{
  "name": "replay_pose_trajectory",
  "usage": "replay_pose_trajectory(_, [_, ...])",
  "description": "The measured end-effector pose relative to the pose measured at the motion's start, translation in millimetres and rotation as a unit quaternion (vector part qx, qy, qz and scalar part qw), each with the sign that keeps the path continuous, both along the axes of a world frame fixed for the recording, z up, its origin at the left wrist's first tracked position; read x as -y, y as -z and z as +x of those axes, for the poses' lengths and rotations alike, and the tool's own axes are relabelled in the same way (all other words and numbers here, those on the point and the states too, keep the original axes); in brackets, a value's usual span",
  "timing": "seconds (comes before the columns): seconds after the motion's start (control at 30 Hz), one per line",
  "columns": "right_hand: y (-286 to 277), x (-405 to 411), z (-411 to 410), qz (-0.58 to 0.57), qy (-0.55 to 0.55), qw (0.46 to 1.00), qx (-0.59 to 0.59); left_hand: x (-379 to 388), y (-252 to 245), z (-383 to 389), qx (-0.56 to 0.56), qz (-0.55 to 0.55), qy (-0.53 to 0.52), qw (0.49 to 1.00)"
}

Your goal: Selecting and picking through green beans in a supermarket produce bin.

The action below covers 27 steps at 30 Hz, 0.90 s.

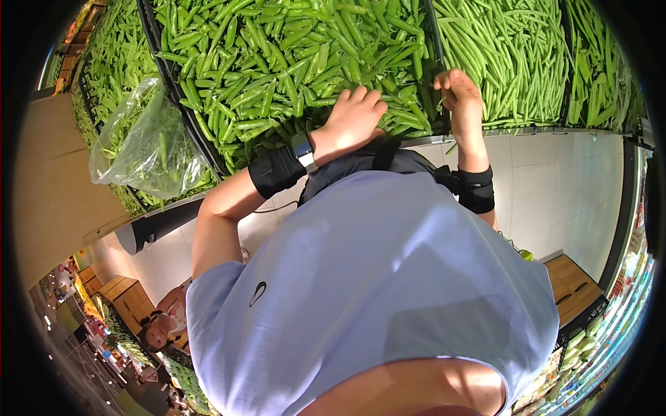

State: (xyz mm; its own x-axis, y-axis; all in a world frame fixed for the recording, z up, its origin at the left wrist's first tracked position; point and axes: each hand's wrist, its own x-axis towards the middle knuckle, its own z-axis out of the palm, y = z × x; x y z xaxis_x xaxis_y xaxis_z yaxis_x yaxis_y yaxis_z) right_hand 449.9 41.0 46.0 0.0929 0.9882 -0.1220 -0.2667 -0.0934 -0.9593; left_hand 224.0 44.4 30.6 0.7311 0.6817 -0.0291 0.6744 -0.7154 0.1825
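Note:
My left hand (356, 114), with a watch (303, 151) at its wrist, lies palm down on a heap of green pea pods (270, 67). Its fingers curl into the pods, and whatever is under them is hidden. Over the dark divider (436, 36) at the right of this heap, my right hand (462, 96) is raised with its fingers bent inward. A small thin green piece (442, 100) shows between its thumb and fingertips. Further left, a clear plastic bag (148, 140) with some green pods inside rests on flat green pods (117, 67).
Right of the divider lies a heap of green beans (510, 62), then longer green pods (596, 78). A metal front edge (551, 130) borders the bins. A tan board (62, 166) stands at the left. Wooden cabinets (575, 286) and a person (161, 327) are behind me.

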Motion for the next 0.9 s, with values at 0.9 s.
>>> replay_pose_trajectory(0.9, [16.9, 18.1, -74.3, 0.239, -0.401, 0.735, 0.492, -9.4, -25.6, -110.9, 0.205, 0.116, -0.152, 0.960])
